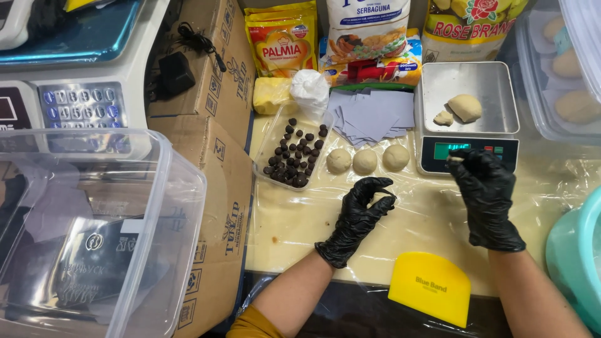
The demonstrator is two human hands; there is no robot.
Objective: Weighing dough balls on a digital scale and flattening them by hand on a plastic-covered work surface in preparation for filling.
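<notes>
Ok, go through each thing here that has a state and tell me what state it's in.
Small scale: on, display lit, two dough pieces on its pan.
Filling tub: open, holds dark balls.
Dough balls: three, rolled, in a row.
Left hand: gloved, fingers curled.
Right hand: gloved, pinching a dough bit.

The left hand [358, 216] curls shut around something its gloved fingers hide. The scrap pinched by the right hand [485, 194] is too small to identify. The teal bowl [573, 256] and the lidded dough tub [557, 81] run off the right edge.
</notes>
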